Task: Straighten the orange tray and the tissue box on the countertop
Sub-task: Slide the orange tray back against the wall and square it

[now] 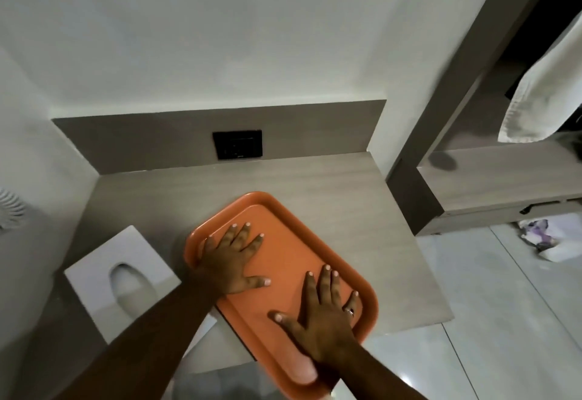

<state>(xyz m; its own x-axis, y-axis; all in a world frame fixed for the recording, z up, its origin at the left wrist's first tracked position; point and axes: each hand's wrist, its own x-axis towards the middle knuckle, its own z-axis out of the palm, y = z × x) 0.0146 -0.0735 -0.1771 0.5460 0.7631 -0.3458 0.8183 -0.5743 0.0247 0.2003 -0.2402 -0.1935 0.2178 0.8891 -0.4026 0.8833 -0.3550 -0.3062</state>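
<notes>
Both hands lie flat and open, palms down, on the tray (283, 261), gripping nothing. Left hand (231, 261) presses near the tray's far-left corner, fingers spread; right hand (324, 311) presses near the near-right side, a ring on one finger. Tray sits skewed on the table (330, 185), its long axis running diagonally from far-left to near-right, and its near end overhangs the table's front edge. Flat palms at opposite corners look chosen for turning: pressure down gives friction, and pushing the two ends opposite ways would swing the tray without lifting it. Tray is empty, so nothing would slide about. Tissue box (122, 277) stands on the table just left of the tray, close to the left forearm, also turned at an angle to the wall; a tissue pokes from its oval slot. Box appears untouched, so that half of the task is likely not yet done. A dark wall socket (237, 144) sits on the backsplash behind. A white towel (538, 84) hangs at the right, well apart. Main risk, by judgement: the overhanging end tipping off if the right hand eases while the tray is swung.
</notes>
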